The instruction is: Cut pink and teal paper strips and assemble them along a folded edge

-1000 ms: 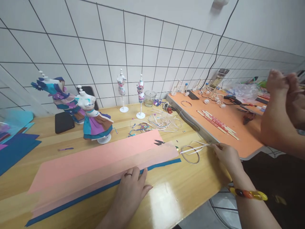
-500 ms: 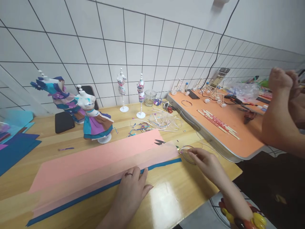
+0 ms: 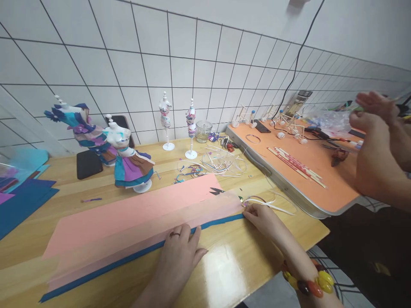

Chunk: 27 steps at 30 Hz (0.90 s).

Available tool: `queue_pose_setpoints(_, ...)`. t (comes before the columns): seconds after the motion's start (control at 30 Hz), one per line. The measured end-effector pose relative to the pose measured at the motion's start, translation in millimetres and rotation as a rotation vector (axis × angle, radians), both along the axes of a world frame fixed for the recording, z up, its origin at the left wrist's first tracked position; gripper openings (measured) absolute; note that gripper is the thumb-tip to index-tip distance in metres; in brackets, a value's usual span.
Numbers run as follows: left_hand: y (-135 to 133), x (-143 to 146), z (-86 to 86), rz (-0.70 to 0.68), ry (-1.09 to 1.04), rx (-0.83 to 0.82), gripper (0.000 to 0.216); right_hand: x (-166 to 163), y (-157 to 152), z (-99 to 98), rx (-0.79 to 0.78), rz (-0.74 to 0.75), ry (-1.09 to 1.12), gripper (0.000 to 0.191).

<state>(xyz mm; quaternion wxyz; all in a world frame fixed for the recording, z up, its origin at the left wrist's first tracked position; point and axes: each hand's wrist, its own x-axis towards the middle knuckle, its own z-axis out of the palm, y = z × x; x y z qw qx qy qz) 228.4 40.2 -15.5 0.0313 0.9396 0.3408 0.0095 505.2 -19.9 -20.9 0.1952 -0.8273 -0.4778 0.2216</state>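
A long, narrow blue strip (image 3: 221,221) runs along the near edge of a sheer pinkish strip (image 3: 205,211), which overlaps a pink sheet (image 3: 128,218) on the wooden table. My left hand (image 3: 181,256) rests on the blue strip near its middle, fingers laid out and thumb apart. At the strip's right end, my right hand (image 3: 261,218) has thumb and fingers pinched together on its tip. Dark scissor blades (image 3: 217,191) poke out just above the sheer strip; the rest of that tool is mostly covered. Thin pale ribbons (image 3: 276,206) lie loose beyond my right hand.
Behind stand dressed mini mannequins (image 3: 133,167), slimmer dress forms (image 3: 191,128), a glass cup (image 3: 203,131) and tangled ribbon scraps (image 3: 221,162). Blue sheets (image 3: 28,205) lie left. On the orange table (image 3: 298,149) are red-and-cream sticks (image 3: 297,167); another person's hands (image 3: 374,124) are raised at right.
My right hand has moved left from the loose ribbons to the blue strip's right end and pinches there. My left hand stays in place. The other person's hands have shifted.
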Motion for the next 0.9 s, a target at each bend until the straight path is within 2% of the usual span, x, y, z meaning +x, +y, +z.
queue_pose_setpoints(0.2, 0, -1, -0.1, -0.007, -0.005, -0.006, 0.044, 2, -5, -0.8, 0.046, 0.051, 0.045, 0.016)
queue_pose_setpoints(0.4, 0, -1, -0.1, 0.001, -0.012, -0.003, 0.044, -2, -6, -3.6, 0.055, 0.039, 0.105, 0.01)
queue_pose_setpoints(0.57, 0, -1, -4.8, -0.005, -0.04, 0.025, 0.045, -3, -4, -4.7, 0.052, 0.039, 0.191, 0.011)
queue_pose_setpoints(0.8, -1, -2, -4.9, -0.008, -0.034, 0.029, 0.045, -4, -3, 9.4, 0.148, 0.032, 0.246, 0.014)
queue_pose_setpoints(0.9, -1, -2, -3.4, -0.005, -0.029, 0.025, 0.045, -10, -2, 16.8, 0.2, -0.046, 0.342, 0.019)
